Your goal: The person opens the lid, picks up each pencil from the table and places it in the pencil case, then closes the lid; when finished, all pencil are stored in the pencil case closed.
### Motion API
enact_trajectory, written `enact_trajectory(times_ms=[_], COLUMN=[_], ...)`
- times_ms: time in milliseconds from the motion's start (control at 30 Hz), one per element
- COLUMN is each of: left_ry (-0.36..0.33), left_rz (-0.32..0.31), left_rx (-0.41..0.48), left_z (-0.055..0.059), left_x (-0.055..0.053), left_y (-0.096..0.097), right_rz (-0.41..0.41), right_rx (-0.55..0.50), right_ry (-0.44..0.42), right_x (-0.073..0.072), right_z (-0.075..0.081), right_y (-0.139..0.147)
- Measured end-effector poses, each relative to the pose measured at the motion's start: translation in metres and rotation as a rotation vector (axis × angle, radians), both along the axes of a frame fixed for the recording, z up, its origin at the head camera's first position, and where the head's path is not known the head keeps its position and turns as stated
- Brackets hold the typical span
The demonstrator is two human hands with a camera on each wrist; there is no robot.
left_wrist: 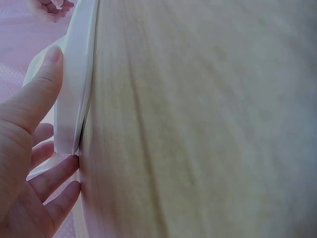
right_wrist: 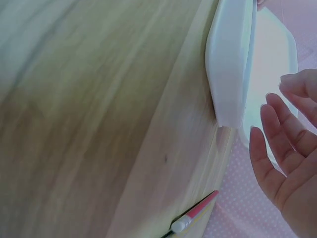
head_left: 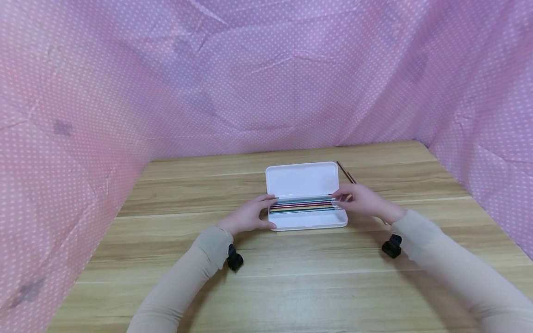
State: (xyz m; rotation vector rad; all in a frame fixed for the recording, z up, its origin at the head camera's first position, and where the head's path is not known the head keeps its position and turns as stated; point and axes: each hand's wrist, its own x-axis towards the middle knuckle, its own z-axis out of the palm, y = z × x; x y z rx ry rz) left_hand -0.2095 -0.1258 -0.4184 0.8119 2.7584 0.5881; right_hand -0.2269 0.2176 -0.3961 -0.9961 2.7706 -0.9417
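A white pencil case [head_left: 308, 221] lies open on the table, its lid [head_left: 302, 179] tilted back. Several coloured pencils [head_left: 300, 205] lie side by side in its tray. At the left end is my left hand [head_left: 248, 215], thumb by the front edge and fingers reaching over the pencil ends. In the left wrist view its thumb [left_wrist: 49, 74] lies along the case's front wall, the other fingers spread around the end. My right hand [head_left: 362, 199] is over the right end, fingertips at the pencil ends. The right wrist view shows its fingers [right_wrist: 277, 144] loosely bent, a gap below the thumb.
Dark red pencils [head_left: 344, 172] lie on the wooden table [head_left: 300, 277] right of the case, partly behind my right hand. Beneath that wrist, a red pencil [right_wrist: 198, 209] with a pale end shows in the right wrist view. Pink dotted cloth [head_left: 266, 92] hangs around the table.
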Motion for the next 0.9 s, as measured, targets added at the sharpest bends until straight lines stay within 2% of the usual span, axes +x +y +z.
enact_trajectory(times_ms=[600,900], left_ry=[-0.003,-0.01], left_rz=[-0.001,0.007], left_rx=[0.004,0.007], left_z=[0.0,0.001], left_x=[0.001,0.001], left_y=[0.0,0.0], right_rz=[-0.069,-0.173], right_rx=[0.019,0.016], right_ry=[-0.059,-0.095], right_x=[0.002,-0.003], right_z=[0.0,0.003], right_y=[0.017,0.027])
